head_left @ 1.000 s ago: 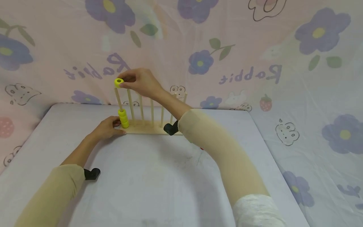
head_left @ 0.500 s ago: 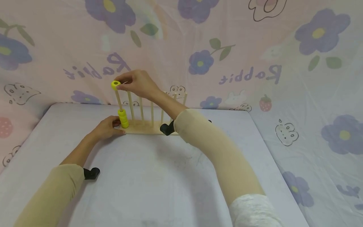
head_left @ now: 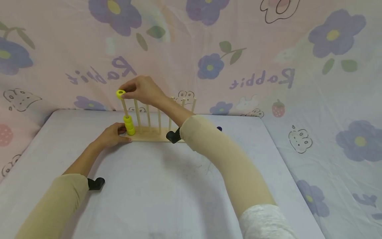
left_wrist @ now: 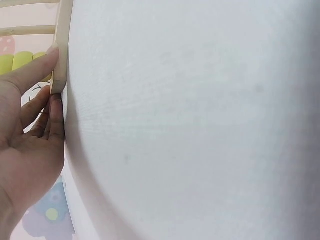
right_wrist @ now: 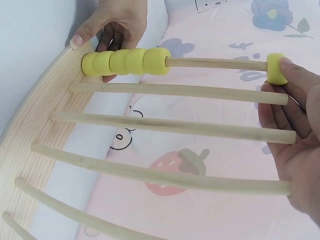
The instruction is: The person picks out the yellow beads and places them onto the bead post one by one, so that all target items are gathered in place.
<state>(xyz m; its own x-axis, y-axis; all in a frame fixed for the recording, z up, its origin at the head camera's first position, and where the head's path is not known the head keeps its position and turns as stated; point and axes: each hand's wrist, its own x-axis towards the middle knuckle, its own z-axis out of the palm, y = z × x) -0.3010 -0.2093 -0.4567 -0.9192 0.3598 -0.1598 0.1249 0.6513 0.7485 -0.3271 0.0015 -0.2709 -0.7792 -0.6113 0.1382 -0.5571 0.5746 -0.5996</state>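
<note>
My right hand (head_left: 146, 90) pinches a yellow bead (head_left: 120, 94) between thumb and fingers. In the right wrist view that bead (right_wrist: 275, 70) sits at the tip of the leftmost wooden peg (right_wrist: 215, 63). Lower on the same peg, several yellow beads (head_left: 129, 126) are stacked against the pale wooden base (head_left: 149, 135). My left hand (head_left: 111, 135) grips the left end of this base, beside the stack. In the left wrist view its thumb lies on one side of the base (left_wrist: 62, 35) and the fingers on the other.
Several bare wooden pegs (right_wrist: 175, 127) stand in a row right of the beaded one. A small dark blue object (head_left: 219, 128) shows behind my right sleeve. The white table (head_left: 143, 192) meets a printed cloth (head_left: 179, 43) at the back.
My right hand has moved slightly left and down with the yellow bead, from above the leftmost peg onto its tip. My left hand has stayed on the base.
</note>
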